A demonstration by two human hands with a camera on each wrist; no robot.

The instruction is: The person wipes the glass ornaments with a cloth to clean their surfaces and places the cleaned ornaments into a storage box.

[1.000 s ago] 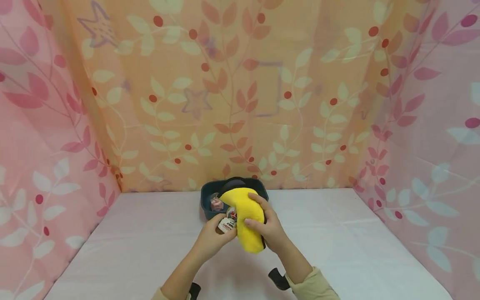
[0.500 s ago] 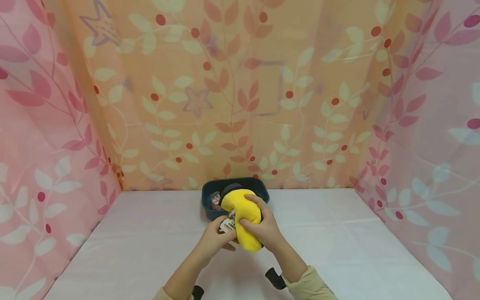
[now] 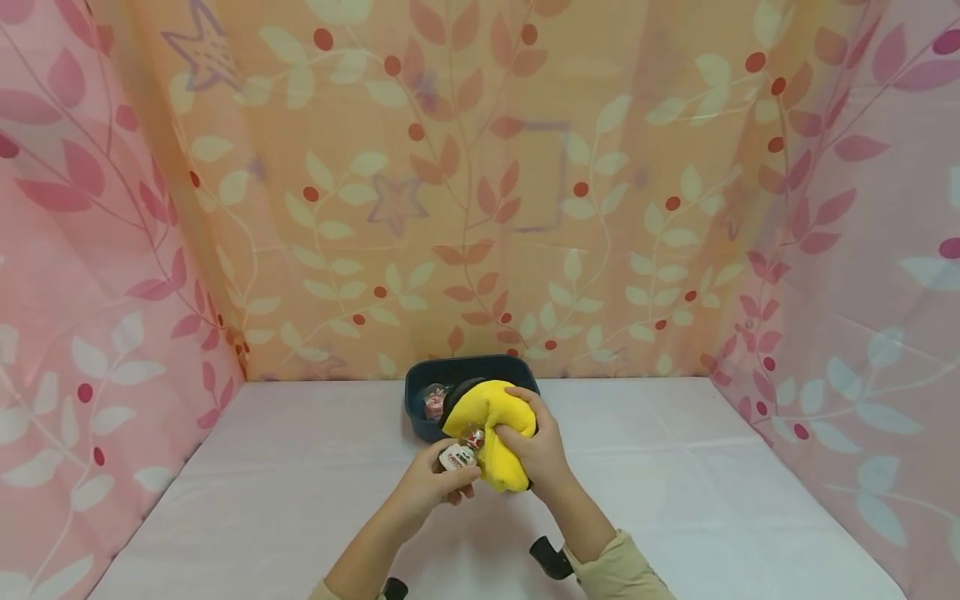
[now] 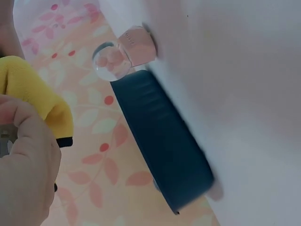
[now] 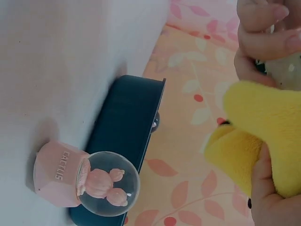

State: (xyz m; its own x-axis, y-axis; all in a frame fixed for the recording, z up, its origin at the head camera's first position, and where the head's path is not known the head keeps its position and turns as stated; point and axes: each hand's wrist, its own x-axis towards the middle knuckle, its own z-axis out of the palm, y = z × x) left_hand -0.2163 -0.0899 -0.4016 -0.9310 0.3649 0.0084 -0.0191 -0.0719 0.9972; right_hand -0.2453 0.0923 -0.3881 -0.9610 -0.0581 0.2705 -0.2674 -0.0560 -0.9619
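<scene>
My left hand (image 3: 437, 487) holds a snow globe (image 3: 457, 457) by its white base, which carries dark and red lettering. The clear dome has something red inside and leans against a yellow cloth (image 3: 491, 408). Bunched in my right hand (image 3: 546, 446), this cloth has a dark edge, with the thumb pressed into a fold. In the right wrist view the left fingers (image 5: 263, 33) curl round the globe, only partly seen, while the cloth (image 5: 258, 113) lies close below them. The left wrist view shows the left hand (image 4: 28, 160) and part of the cloth (image 4: 40, 92).
Behind the hands a dark blue bin (image 3: 416, 427) stands on the white table (image 3: 300, 467). A pinkish globe (image 3: 435, 402) shows inside it. Near the bin's right front stands a pink snow globe (image 5: 59, 174) marked CACTUS, hidden from the head view. Patterned curtains (image 3: 480, 250) enclose the table.
My right hand has gathered the cloth into a tighter fold, and its top has dropped slightly. The globe in my left hand has shifted a little, so more of its dome shows.
</scene>
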